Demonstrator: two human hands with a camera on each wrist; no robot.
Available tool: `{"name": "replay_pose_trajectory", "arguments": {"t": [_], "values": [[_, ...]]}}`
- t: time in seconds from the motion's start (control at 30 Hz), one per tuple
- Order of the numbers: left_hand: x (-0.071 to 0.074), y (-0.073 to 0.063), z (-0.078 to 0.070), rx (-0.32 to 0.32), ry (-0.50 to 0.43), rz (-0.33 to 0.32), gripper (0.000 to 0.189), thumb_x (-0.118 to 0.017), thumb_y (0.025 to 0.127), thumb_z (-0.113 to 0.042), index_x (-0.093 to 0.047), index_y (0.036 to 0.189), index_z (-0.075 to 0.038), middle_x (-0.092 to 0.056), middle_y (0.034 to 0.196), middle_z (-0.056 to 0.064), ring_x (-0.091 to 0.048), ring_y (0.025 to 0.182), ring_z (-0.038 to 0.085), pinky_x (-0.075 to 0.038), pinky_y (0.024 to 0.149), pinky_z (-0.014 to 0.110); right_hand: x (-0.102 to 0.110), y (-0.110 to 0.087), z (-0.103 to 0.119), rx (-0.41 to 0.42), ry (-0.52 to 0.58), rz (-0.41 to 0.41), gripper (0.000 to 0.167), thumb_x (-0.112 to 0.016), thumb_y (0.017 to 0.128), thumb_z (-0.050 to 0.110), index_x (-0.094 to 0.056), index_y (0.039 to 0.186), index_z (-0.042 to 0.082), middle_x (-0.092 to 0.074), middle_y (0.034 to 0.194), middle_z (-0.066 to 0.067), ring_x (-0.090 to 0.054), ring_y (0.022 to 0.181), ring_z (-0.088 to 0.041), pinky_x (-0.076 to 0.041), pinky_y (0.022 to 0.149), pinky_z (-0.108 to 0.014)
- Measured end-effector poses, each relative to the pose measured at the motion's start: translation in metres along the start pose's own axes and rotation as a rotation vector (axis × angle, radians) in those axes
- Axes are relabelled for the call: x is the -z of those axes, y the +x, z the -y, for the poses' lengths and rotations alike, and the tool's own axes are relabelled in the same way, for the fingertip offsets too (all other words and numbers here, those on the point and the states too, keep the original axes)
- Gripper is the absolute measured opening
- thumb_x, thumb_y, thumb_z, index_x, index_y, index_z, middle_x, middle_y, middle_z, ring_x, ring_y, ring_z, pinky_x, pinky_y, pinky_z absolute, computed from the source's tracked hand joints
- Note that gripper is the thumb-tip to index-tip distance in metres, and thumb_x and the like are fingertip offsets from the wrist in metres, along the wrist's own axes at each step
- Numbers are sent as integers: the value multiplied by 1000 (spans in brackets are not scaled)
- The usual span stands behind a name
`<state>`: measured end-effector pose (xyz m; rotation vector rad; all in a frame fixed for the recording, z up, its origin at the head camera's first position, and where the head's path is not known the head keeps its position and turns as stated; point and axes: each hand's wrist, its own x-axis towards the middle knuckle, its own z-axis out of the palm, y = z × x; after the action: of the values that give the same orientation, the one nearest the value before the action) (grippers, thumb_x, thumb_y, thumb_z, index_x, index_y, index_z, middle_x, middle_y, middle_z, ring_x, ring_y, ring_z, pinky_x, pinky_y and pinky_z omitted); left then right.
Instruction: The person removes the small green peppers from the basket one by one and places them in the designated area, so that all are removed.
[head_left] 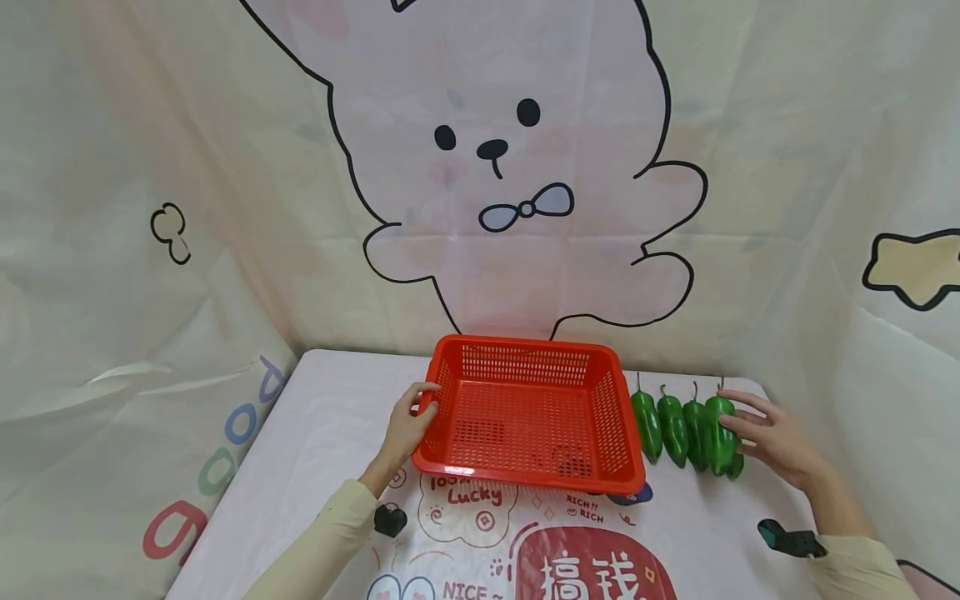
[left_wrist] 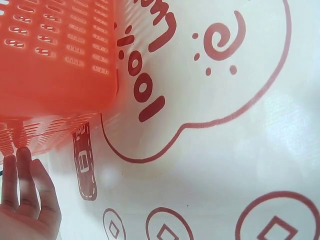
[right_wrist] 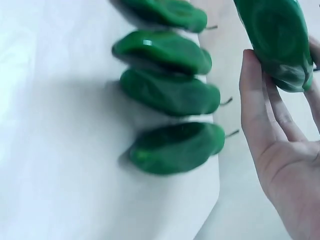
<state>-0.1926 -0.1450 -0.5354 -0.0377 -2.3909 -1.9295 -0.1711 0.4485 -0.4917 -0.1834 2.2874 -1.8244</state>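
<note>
A red plastic basket (head_left: 525, 417) with slotted walls sits on the table, and nothing lies in it. My left hand (head_left: 408, 425) grips its left rim; in the left wrist view, the fingers (left_wrist: 27, 187) reach up against the basket's outer wall (left_wrist: 55, 80). To the right of the basket, my right hand (head_left: 780, 437) holds a green pepper (head_left: 720, 437) between thumb and fingers. In the right wrist view this held pepper (right_wrist: 280, 40) is raised off the table. Several more green peppers (right_wrist: 172, 147) lie side by side in a row beneath it, stems toward the back.
The white table cover (head_left: 352, 400) carries printed red drawings and lettering. Behind the table hangs a cloth backdrop (head_left: 480, 275) with a cartoon animal, and similar cloth stands at both sides. A dark wrist device (head_left: 795, 540) shows near the right sleeve.
</note>
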Motion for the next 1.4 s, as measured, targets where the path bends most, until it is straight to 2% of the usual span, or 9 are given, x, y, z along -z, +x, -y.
{"name": "replay_pose_trajectory", "arguments": {"t": [0.17, 0.3, 0.4, 0.53, 0.77, 0.93, 1.03, 1.17, 1.4], "values": [[-1, 1, 0, 0, -16, -2, 30, -58, 101, -2, -61, 130, -9, -55, 114, 19, -59, 99, 51, -56, 79, 59, 13, -8, -3, -15, -29, 27, 52, -56, 103, 5, -42, 153, 11, -58, 126, 22, -58, 110, 3, -55, 81, -27], [-1, -3, -10, 1, -25, 9, 32, -56, 100, 2, -59, 132, -2, -54, 115, 23, -57, 101, 56, -54, 81, 64, 24, -10, -6, -4, -6, 20, 54, -55, 102, -2, -43, 153, 11, -61, 125, 19, -62, 107, -1, -56, 82, -27], [0, -9, -26, 2, -28, 24, 32, -55, 100, 2, -57, 132, 1, -54, 115, 26, -56, 102, 57, -53, 82, 65, 31, -11, -10, 4, -51, -28, 54, -58, 101, -2, -47, 152, 13, -64, 119, 15, -66, 101, -5, -57, 79, -27], [3, -16, -43, -6, -30, 34, 30, -56, 100, 1, -57, 131, 3, -54, 116, 28, -57, 101, 56, -53, 82, 63, 36, -12, -14, -1, -132, -117, 53, -64, 99, 2, -51, 149, 15, -63, 113, 17, -66, 95, -1, -58, 74, -27], [3, -17, -44, -4, -39, 24, 30, -56, 100, 3, -58, 130, 2, -55, 114, 25, -56, 101, 57, -53, 83, 64, 43, -17, -18, -57, -171, -180, 55, -69, 98, 10, -51, 150, 19, -56, 114, 27, -59, 95, 10, -60, 71, -32], [3, -17, -43, -2, -40, 27, 30, -56, 100, 2, -58, 130, 2, -55, 114, 23, -56, 102, 57, -53, 83, 64, 47, -20, -24, -86, -245, -214, 56, -71, 97, 15, -50, 149, 18, -57, 121, 10, -60, 93, 10, -60, 72, -34], [3, -17, -43, -5, -39, 33, 30, -56, 100, 1, -58, 131, 1, -55, 116, 25, -56, 103, 56, -53, 84, 64, 49, -21, -29, -85, -284, -220, 57, -70, 98, 15, -48, 151, 15, -55, 132, -17, -55, 93, 15, -60, 71, -34], [4, -17, -43, -3, -56, 34, 30, -56, 100, 2, -57, 131, 2, -54, 117, 28, -56, 102, 58, -52, 83, 65, 51, -17, -40, -74, -341, -219, 61, -70, 98, 19, -44, 153, 10, -31, 144, -45, -53, 94, 15, -59, 70, -32], [4, -17, -41, -5, -61, 36, 30, -55, 101, 2, -58, 131, 1, -53, 118, 29, -56, 103, 57, -52, 84, 64, 57, -13, -60, -112, -430, -239, 69, -73, 96, 24, -41, 151, 0, -60, 120, -38, -64, 82, 0, -57, 66, -27]]}}
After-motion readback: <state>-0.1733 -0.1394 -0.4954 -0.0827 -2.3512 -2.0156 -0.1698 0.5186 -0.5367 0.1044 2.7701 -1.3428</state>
